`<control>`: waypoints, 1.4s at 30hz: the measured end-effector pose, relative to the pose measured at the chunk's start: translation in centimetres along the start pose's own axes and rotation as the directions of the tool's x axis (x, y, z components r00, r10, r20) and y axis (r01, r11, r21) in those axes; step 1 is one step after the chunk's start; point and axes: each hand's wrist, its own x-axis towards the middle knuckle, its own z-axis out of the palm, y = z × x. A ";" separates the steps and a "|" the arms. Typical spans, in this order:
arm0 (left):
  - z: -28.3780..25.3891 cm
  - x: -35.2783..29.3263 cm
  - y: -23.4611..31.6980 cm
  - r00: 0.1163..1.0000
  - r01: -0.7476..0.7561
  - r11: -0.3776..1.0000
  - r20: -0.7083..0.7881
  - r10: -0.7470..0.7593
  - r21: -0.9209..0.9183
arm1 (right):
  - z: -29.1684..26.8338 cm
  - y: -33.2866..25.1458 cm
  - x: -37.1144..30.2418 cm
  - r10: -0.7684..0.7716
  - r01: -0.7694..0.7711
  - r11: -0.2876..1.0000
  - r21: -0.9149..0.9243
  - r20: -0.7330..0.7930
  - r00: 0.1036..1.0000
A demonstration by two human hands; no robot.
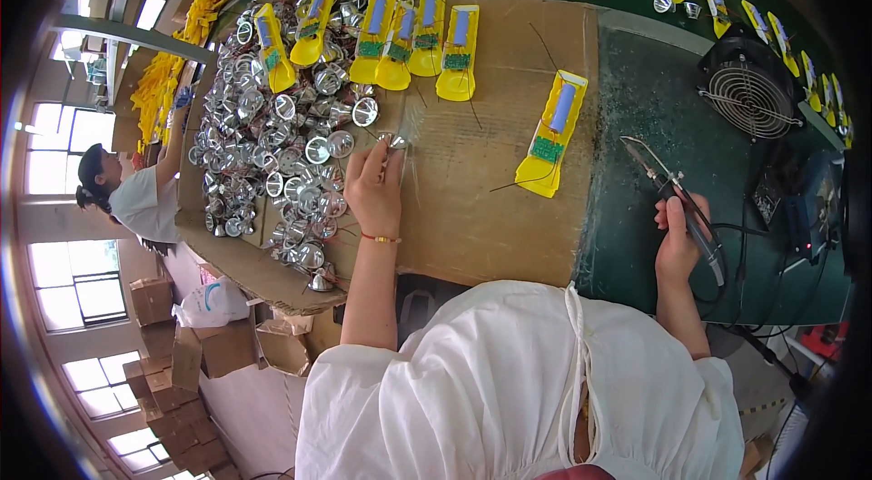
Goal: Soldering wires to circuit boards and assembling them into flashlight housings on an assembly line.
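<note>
Head-worn fisheye camera, left of a side-by-side pair, looking steeply down from above this worker's white top (454,389) and across the desk (627,253). At close range, the left hand (372,185) lies left of centre, the right hand (681,239) toward the right. The wide field reaches distant windows (77,285) at far left; straight edges bend near the margin.

Bright, multi-paned windows (80,285) line the pale wall (54,221) at left, brown cardboard boxes (150,303) stand piled near a light floor (250,407), a grey metal beam (136,38) crosses the upper left, and a dark green bench (631,248) stretches rightward
</note>
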 end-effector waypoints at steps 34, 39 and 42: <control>5.4 -0.7 9.5 0.774 0.260 0.824 0.619 0.133 -0.503 | 5.1 -4.2 -1.7 -0.012 0.089 0.962 -0.259 0.285 0.959; 5.6 -1.2 8.7 0.778 0.337 0.816 0.627 0.040 -0.469 | 4.3 -5.1 -0.7 0.088 0.003 0.982 -0.187 0.475 0.875; 3.3 -0.5 9.2 0.678 0.377 0.862 0.735 -0.007 -0.340 | 5.1 -5.1 -1.5 0.002 0.015 0.999 -0.035 0.431 0.902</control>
